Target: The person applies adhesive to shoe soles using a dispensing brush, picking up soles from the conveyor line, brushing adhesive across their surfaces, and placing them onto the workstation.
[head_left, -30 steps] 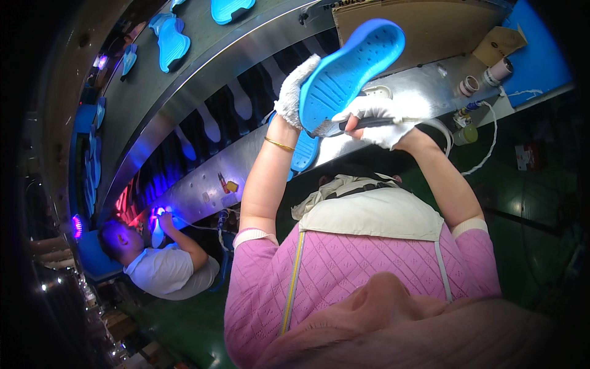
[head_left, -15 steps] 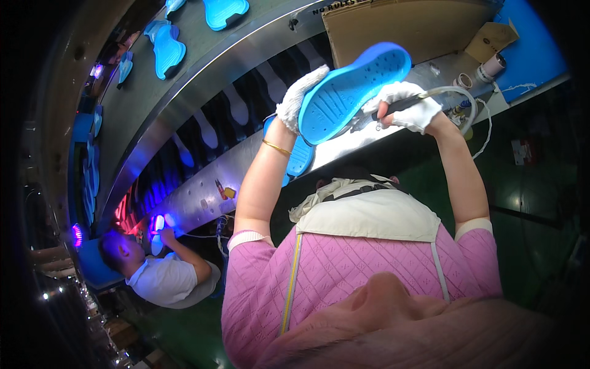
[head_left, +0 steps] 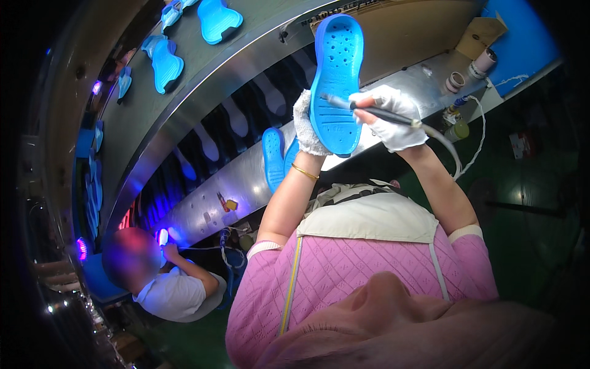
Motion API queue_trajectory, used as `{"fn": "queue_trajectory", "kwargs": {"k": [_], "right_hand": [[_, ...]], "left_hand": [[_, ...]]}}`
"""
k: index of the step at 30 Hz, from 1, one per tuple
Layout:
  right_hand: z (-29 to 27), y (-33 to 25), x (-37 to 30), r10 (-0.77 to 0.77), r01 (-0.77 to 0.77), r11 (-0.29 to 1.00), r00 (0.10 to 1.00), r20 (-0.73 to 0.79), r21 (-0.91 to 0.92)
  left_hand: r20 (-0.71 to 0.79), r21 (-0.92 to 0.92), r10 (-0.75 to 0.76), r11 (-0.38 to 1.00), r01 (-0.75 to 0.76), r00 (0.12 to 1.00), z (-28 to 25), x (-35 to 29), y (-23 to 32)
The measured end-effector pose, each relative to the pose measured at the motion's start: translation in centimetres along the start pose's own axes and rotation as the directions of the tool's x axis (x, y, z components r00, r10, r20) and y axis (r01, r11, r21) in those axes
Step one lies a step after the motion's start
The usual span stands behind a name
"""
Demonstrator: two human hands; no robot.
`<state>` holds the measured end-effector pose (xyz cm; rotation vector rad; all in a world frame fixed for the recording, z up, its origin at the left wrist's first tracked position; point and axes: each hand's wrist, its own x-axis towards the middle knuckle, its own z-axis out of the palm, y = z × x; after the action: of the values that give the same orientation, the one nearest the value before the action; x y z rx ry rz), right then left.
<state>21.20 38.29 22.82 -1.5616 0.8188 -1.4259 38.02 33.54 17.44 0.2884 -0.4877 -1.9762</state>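
Observation:
My left hand (head_left: 308, 126), in a white knitted glove, grips a blue shoe sole (head_left: 335, 126) by its left edge. The sole stands lengthwise, inner face toward me, with small holes at its far part and grooves across its middle. My right hand (head_left: 393, 126), in a white glove with bare fingertips, is closed around the black handle of a brush (head_left: 398, 118). The brush's pale tip lies over the sole's middle, apparently touching it. A clear hose (head_left: 448, 147) runs from the handle's rear end. Below my left hand, another blue sole (head_left: 273, 158) lies on the metal bench, with one more partly hidden.
A curved conveyor (head_left: 184, 92) carrying blue soles (head_left: 219, 21) runs along the left. Pale sole shapes sit in a dark rack (head_left: 233, 114). A cardboard box (head_left: 405, 43) and tape rolls (head_left: 482, 63) lie at right. A co-worker (head_left: 178, 286) works at lower left under purple light.
The sole has turned from slanting to nearly upright, with my left hand lower on it. My right hand has brought the brush from beside the sole onto its inner face.

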Motion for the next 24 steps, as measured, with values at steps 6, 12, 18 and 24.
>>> {"fn": "queue_trajectory", "kwargs": {"k": [6, 12, 18, 24], "right_hand": [[1.3, -0.5, -0.1, -0.393, 0.458, 0.847, 0.881, 0.263, -0.268], [-2.3, 0.8, 0.8, 0.361, -0.391, 0.915, 0.905, 0.228, 0.104], [-5.5, 1.3, 7.5, 0.186, -0.216, 0.968, 0.959, -0.215, -0.127], [-4.1, 2.0, 5.6, 0.050, -0.056, 0.998, 0.985, -0.164, -0.028]], "left_hand": [[0.039, -0.024, -0.003, 1.000, 0.004, 0.999, -0.4, 0.7, -0.4], [-0.036, 0.015, -0.048, 0.999, 0.048, 0.998, -0.2, -0.3, 0.3], [-0.019, -0.015, -0.137, 0.991, 0.137, 0.990, 0.9, -2.0, 0.6], [-0.031, 0.012, -0.093, 0.996, 0.093, 0.995, 0.0, -1.7, 1.1]]}}
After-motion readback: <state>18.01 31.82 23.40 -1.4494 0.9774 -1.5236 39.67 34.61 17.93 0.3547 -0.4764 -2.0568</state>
